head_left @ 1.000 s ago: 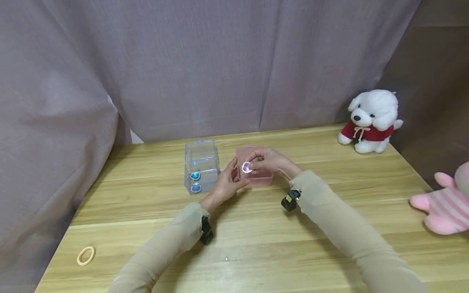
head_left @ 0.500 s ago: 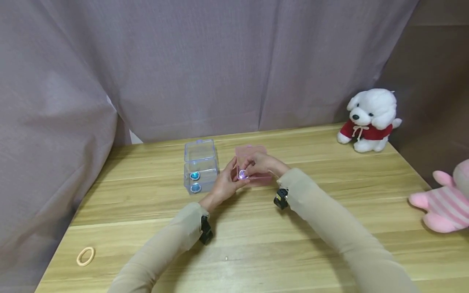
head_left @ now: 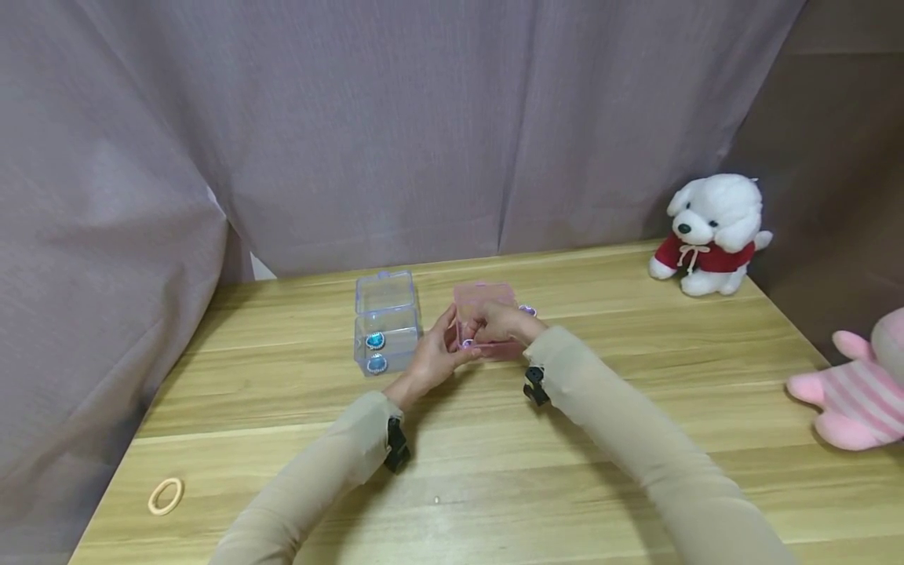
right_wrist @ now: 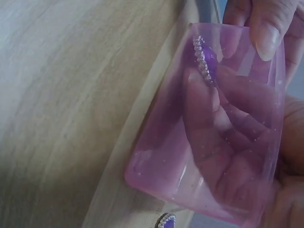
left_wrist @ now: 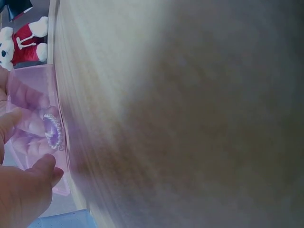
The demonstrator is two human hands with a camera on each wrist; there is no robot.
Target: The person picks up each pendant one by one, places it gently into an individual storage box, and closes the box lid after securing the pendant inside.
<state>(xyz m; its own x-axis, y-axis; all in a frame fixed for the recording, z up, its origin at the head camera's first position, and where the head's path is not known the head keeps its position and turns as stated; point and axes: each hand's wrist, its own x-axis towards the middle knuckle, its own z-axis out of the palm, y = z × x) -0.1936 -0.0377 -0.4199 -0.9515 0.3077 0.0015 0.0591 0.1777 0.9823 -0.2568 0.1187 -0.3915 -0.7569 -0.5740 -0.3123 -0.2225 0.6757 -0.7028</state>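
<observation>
A translucent pink box stands on the table with its lid raised. My left hand grips the box's left end, its thumb along the near side. Down inside reaches my right hand, whose fingers pinch a purple gem edged with small clear stones, low at the left end. Through the pink wall the left wrist view shows this gem close to the box floor, partly covered by fingers. A second purple gem lies just right of the box, partly hidden by the right wrist.
Left of the pink box, an open clear bluish box has two blue gems in it. A wooden ring lies front left. A white plush dog sits back right, a pink striped plush toy at the right edge.
My right hand has lowered the purple gem from above the pink box down into its left end. A second purple gem has come into sight behind the right wrist. The left hand stays put.
</observation>
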